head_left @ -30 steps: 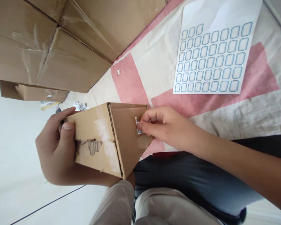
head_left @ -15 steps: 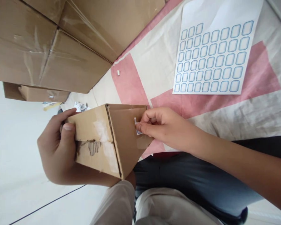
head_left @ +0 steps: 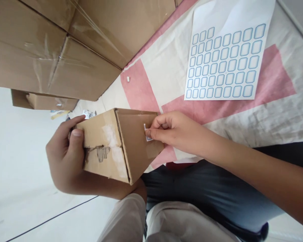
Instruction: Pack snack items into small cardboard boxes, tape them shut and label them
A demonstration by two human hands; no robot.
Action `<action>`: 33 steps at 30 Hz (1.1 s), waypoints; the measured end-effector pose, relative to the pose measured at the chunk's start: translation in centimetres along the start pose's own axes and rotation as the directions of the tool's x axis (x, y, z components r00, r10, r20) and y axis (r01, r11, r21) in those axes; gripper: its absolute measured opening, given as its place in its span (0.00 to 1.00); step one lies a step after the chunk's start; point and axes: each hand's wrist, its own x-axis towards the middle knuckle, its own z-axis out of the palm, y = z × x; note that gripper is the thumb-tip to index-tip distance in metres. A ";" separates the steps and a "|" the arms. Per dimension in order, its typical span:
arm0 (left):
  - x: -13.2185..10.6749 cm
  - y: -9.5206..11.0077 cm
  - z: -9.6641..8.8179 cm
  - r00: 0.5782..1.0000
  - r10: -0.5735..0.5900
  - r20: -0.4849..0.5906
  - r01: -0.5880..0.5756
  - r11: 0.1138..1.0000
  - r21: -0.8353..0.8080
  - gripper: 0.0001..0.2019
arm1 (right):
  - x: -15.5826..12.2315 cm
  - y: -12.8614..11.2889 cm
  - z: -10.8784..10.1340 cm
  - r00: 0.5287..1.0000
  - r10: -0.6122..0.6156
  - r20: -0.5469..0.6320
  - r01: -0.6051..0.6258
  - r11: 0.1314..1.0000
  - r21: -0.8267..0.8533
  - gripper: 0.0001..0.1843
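Observation:
My left hand (head_left: 65, 154) grips a brown cardboard box (head_left: 138, 148) by its far left end, thumb on the near flap and fingers behind. The box is tilted above the cloth; its flap end has clear tape and a torn patch showing corrugation. At the right-hand face of the box, my right hand (head_left: 168, 129) pinches a small white sticker label (head_left: 148, 138) with a blue border between thumb and forefinger. The label lies against the cardboard, mostly hidden by the fingertips. A sheet of blue-bordered labels (head_left: 222, 67) lies on the cloth beyond my right hand.
Large taped cartons (head_left: 91, 43) stand at the upper left, with a smaller open box (head_left: 50, 101) below them. A pink-and-white cloth (head_left: 176, 80) covers the surface. On it lies a small white scrap (head_left: 128, 79). A grey edge (head_left: 298, 16) shows at the upper right.
The view has shifted slightly, so the box and my left hand appear a little higher and the left hand further right. My right hand still pinches the label at the same face.

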 end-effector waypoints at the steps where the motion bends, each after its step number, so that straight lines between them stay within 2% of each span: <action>1: 0.0 0.0 0.0 1.000 -0.013 -0.003 0.013 1.000 -0.011 0.21 | 0.1 -0.1 -0.1 1.000 0.000 0.008 0.000 1.000 -0.012 0.24; 7: 0.2 0.4 0.1 0.998 -0.064 0.000 0.063 0.998 -0.027 0.21 | 0.4 -0.5 -0.7 0.999 0.004 0.034 -0.001 0.996 -0.094 0.20; 15: 0.6 0.6 0.1 0.997 -0.072 0.024 0.073 0.996 -0.045 0.20 | 0.2 -1.1 -0.6 1.000 -0.005 -0.002 0.005 0.983 -0.183 0.20; 21: 0.9 1.2 0.4 0.995 -0.104 0.009 0.104 0.994 -0.030 0.19 | 0.4 -1.5 -1.0 0.985 -0.012 -0.171 -0.054 0.925 -0.376 0.29; 25: 1.2 1.7 0.6 0.992 -0.123 -0.001 0.123 0.992 -0.014 0.19 | 0.3 -1.0 -1.9 0.971 -0.098 -0.218 -0.029 0.858 -0.513 0.22; 28: 1.0 1.6 0.5 0.993 -0.119 0.002 0.119 0.993 -0.014 0.19 | -0.4 -0.6 -2.4 0.977 -0.142 -0.160 0.023 0.813 -0.582 0.13; 30: 0.7 1.2 0.4 0.992 -0.129 0.006 0.129 0.991 -0.023 0.20 | -1.2 -0.6 -2.3 0.974 -0.203 -0.101 0.107 0.805 -0.583 0.02; 33: 0.6 0.9 0.2 0.989 -0.146 0.030 0.147 0.989 -0.031 0.21 | -2.8 -1.0 -2.0 0.954 -0.298 -0.035 0.235 0.816 -0.529 0.17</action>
